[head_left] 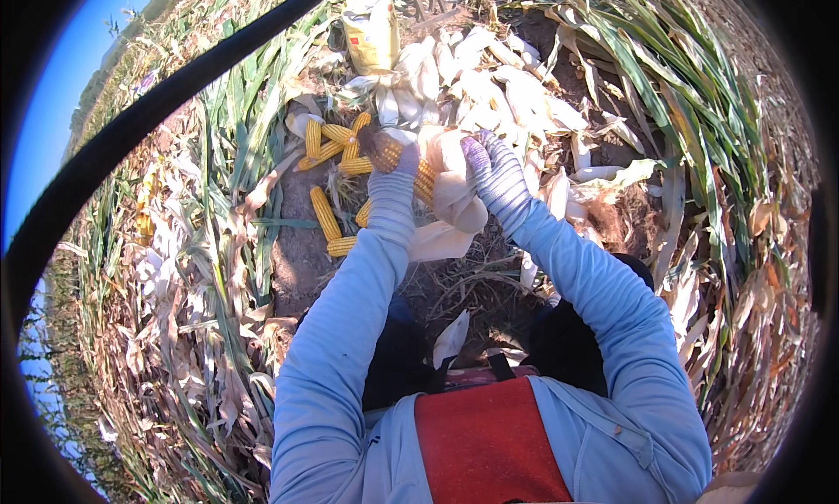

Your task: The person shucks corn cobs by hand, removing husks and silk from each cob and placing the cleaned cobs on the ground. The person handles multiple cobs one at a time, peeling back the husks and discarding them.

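Observation:
My left hand [393, 192], in a striped knit glove, grips a partly husked ear of corn [425, 181]. Dark brown corn silk [377, 146] hangs at its far left end. Pale husk [452, 196] is peeled back at the ear's right end, and my right hand [499, 176], gloved alike with purple fingertips, pinches it. Beyond and beside my left hand lie several bare yellow corn cobs [324, 212] on the soil. Part of the held ear is hidden behind my left fingers.
A heap of ears in pale husks [485, 91] lies ahead. Behind it stands a yellow sack [371, 35]. Cut corn stalks [695, 110] are piled at the right, with more leafy stalks [229, 137] at the left. A loose husk [452, 337] lies between my legs.

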`<action>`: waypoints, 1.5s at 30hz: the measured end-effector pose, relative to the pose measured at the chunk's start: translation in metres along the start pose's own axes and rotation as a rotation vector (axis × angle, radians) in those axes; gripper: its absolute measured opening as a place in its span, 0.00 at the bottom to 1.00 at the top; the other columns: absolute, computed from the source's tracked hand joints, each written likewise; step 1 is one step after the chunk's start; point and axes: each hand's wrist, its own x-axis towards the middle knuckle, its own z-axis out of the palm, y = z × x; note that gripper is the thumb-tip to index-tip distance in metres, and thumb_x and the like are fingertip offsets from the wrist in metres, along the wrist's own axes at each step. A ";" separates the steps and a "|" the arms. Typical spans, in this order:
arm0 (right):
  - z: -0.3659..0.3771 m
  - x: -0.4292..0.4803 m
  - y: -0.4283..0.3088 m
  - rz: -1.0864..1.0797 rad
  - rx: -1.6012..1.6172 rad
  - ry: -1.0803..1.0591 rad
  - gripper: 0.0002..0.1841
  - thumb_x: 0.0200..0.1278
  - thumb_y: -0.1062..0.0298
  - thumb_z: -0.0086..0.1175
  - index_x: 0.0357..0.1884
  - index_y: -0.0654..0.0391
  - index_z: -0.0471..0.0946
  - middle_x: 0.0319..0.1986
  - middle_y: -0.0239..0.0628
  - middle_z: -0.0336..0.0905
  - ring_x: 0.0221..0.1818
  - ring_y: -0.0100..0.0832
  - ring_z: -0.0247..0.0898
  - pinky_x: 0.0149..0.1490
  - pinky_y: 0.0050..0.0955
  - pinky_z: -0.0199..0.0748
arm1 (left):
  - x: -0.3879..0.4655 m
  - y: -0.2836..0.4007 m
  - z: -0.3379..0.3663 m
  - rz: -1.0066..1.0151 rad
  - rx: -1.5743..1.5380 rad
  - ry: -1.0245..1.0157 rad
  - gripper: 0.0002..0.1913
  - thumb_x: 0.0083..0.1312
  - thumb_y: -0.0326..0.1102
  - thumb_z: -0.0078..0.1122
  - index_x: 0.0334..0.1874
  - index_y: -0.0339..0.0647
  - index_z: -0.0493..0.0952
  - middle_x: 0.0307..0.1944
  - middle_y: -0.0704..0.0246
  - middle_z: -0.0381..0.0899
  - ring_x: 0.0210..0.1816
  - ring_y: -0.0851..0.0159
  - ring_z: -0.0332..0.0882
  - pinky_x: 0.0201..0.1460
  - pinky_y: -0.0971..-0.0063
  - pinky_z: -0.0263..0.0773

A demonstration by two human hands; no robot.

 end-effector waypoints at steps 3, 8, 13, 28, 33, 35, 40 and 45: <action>-0.021 0.023 0.025 0.155 0.155 0.124 0.16 0.66 0.59 0.44 0.46 0.62 0.73 0.32 0.36 0.76 0.32 0.24 0.70 0.38 0.23 0.71 | 0.005 0.014 -0.013 -0.097 -0.305 0.218 0.27 0.53 0.43 0.63 0.49 0.31 0.67 0.42 0.64 0.76 0.39 0.65 0.76 0.42 0.75 0.72; -0.063 0.047 0.080 0.707 0.088 0.220 0.16 0.66 0.52 0.42 0.40 0.54 0.72 0.16 0.32 0.68 0.11 0.26 0.62 0.16 0.23 0.66 | 0.024 0.039 -0.033 0.052 -0.476 0.141 0.27 0.53 0.43 0.63 0.49 0.31 0.67 0.42 0.64 0.76 0.39 0.65 0.76 0.43 0.75 0.72; -0.058 0.023 0.105 0.824 0.142 -0.004 0.12 0.63 0.58 0.47 0.37 0.56 0.71 0.17 0.33 0.69 0.14 0.28 0.63 0.19 0.28 0.66 | 0.038 0.057 -0.059 0.247 -0.447 0.199 0.27 0.53 0.43 0.63 0.49 0.31 0.67 0.42 0.63 0.75 0.40 0.65 0.76 0.44 0.75 0.72; 0.013 0.003 -0.031 -0.378 -0.827 -0.448 0.23 0.45 0.56 0.61 0.43 0.56 0.74 0.41 0.44 0.73 0.46 0.43 0.68 0.51 0.37 0.67 | -0.031 0.055 0.002 0.305 0.663 0.038 0.27 0.55 0.46 0.60 0.49 0.31 0.65 0.44 0.64 0.75 0.43 0.65 0.75 0.51 0.74 0.69; 0.018 -0.007 -0.005 -0.325 -0.609 -0.311 0.18 0.47 0.57 0.60 0.39 0.57 0.75 0.40 0.43 0.72 0.44 0.42 0.68 0.50 0.36 0.67 | -0.016 0.040 -0.009 0.320 0.411 0.028 0.33 0.48 0.55 0.65 0.46 0.33 0.72 0.38 0.59 0.79 0.42 0.59 0.77 0.47 0.69 0.69; 0.024 -0.006 0.004 -0.313 -0.483 -0.200 0.14 0.49 0.59 0.59 0.35 0.57 0.76 0.40 0.43 0.71 0.43 0.41 0.68 0.50 0.37 0.68 | -0.012 0.031 -0.010 0.311 0.447 0.009 0.30 0.49 0.52 0.64 0.46 0.33 0.70 0.38 0.61 0.78 0.40 0.62 0.76 0.46 0.71 0.70; 0.022 -0.009 0.032 -0.162 -0.048 -0.522 0.04 0.53 0.73 0.51 0.32 0.57 0.74 0.36 0.38 0.72 0.37 0.35 0.69 0.42 0.30 0.69 | -0.008 0.026 -0.005 0.305 0.485 -0.009 0.26 0.52 0.44 0.63 0.46 0.33 0.67 0.39 0.65 0.75 0.38 0.67 0.74 0.44 0.76 0.71; 0.013 -0.049 -0.010 -0.590 -0.782 -0.716 0.10 0.45 0.76 0.55 0.32 0.54 0.77 0.27 0.39 0.74 0.35 0.39 0.73 0.42 0.33 0.70 | 0.006 0.044 -0.043 0.203 -0.004 0.062 0.26 0.51 0.43 0.67 0.45 0.32 0.69 0.36 0.65 0.77 0.35 0.68 0.76 0.38 0.76 0.72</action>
